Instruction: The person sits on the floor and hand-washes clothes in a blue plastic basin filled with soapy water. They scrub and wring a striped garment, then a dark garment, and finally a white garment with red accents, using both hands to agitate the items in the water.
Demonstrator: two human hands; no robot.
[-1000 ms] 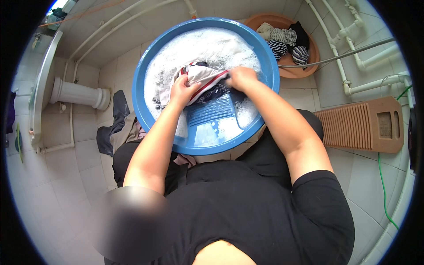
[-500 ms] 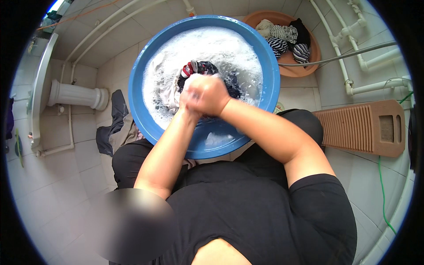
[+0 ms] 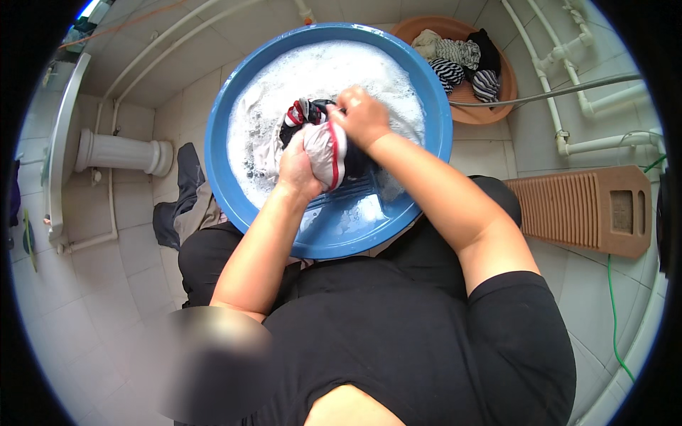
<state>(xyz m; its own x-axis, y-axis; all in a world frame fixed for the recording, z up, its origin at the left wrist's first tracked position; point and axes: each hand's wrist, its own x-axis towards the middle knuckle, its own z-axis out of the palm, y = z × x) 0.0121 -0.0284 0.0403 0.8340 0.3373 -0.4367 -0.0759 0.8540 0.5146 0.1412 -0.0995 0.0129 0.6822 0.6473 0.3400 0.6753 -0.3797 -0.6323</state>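
Note:
A wet garment (image 3: 325,155) in white and dark cloth, with a red stripe along its edge, is lifted over the soapy water in a large blue basin (image 3: 217,181). My left hand (image 3: 300,172) grips its pale part, thumb on top. My right hand (image 3: 365,121) is closed with curled fingers at the garment's upper right edge, by the dark cloth; its fingertips are slightly blurred. More of the bundle, red, white and black, lies just beyond my hands in the foam (image 3: 341,64). Ridges on the basin's near inner slope show below the garment.
An orange-brown basin (image 3: 506,106) with striped and dark clothes stands at the back right. A brown washboard (image 3: 568,209) lies to the right, beside my knee. Dark and beige clothes (image 3: 186,188) lie on the floor at left, near a white pedestal (image 3: 122,153). A grey hose (image 3: 568,86) crosses at right.
My hands were pressed together over the cloth and have moved apart. The right went up and right, and the pale, red-striped part of the garment now shows in my left hand.

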